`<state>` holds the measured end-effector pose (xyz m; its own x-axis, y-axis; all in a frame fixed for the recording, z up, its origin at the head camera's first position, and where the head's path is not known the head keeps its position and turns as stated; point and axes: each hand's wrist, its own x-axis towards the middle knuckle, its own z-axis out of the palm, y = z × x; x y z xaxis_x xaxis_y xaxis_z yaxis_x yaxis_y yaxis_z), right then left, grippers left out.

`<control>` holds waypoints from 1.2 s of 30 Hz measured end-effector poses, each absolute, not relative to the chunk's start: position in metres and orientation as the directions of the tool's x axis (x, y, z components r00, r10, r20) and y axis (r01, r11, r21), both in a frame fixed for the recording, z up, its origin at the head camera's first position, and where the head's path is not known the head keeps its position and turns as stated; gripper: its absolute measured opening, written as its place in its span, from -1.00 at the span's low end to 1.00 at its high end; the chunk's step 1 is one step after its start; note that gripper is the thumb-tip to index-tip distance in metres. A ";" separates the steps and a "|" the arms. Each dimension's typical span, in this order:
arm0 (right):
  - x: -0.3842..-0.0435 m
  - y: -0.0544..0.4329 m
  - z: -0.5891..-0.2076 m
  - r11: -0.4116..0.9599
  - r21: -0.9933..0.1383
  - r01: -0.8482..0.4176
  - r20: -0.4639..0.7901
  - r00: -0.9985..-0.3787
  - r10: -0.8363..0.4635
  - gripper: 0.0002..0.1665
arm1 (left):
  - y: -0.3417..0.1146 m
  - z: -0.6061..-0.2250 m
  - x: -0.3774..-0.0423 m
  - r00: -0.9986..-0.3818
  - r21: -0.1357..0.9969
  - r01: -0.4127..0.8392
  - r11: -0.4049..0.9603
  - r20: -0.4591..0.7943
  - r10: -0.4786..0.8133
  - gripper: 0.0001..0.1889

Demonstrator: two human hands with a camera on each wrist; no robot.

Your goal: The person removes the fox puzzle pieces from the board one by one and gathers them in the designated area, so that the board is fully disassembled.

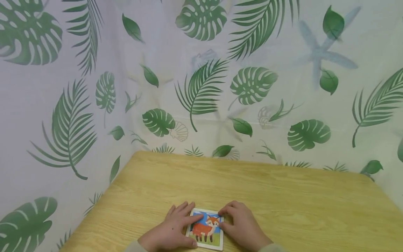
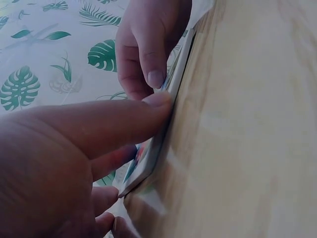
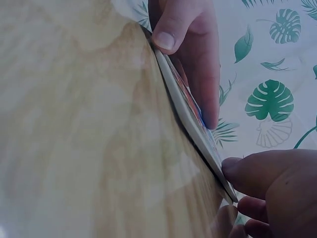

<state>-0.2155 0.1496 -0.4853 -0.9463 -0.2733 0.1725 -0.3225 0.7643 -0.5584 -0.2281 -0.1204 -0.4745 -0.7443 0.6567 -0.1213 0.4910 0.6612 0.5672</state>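
A square picture board (image 1: 205,229) with a white frame lies on the wooden table near its front. Its picture is an orange fox on green grass under a blue sky. On its left side, my left hand (image 1: 176,226) holds the board, thumb at the lower left corner, forefinger stretched over the picture. My right hand (image 1: 242,224) grips the right side, with the forefinger at the upper right corner and the thumb lower on the edge. From the left wrist, the board (image 2: 148,158) appears almost edge-on; the right wrist view shows the board (image 3: 185,106) likewise.
The light wood-grain table (image 1: 283,203) reaches back to a white curtain (image 1: 207,140) printed with green leaves, starfish and shells. The curtain also runs along the left side of the table.
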 end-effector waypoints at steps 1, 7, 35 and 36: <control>-0.216 0.149 -0.486 0.767 -0.554 -0.325 0.176 -0.945 -0.274 -0.79 | -0.121 -0.474 -0.228 -0.743 0.567 0.492 0.661 -0.123 0.658 -0.16; -0.218 0.145 -0.486 0.777 -0.515 -0.362 0.220 -0.932 -0.288 -0.81 | -0.124 -0.473 -0.226 -0.747 0.559 0.501 0.660 -0.105 0.656 -0.16; -0.217 0.133 -0.477 0.845 -0.449 -0.290 0.179 -0.956 -0.232 -0.83 | -0.117 -0.470 -0.225 -0.750 0.536 0.503 0.678 -0.119 0.650 -0.20; -0.217 0.132 -0.477 0.844 -0.450 -0.290 0.178 -0.956 -0.234 -0.83 | -0.117 -0.470 -0.225 -0.750 0.543 0.498 0.676 -0.121 0.650 -0.20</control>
<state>-0.2169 0.1324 -0.4772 -0.9560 -0.2335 0.1778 -0.2900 0.8445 -0.4503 -0.2249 -0.1173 -0.4702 -0.7503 0.6499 -0.1211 0.4981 0.6762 0.5428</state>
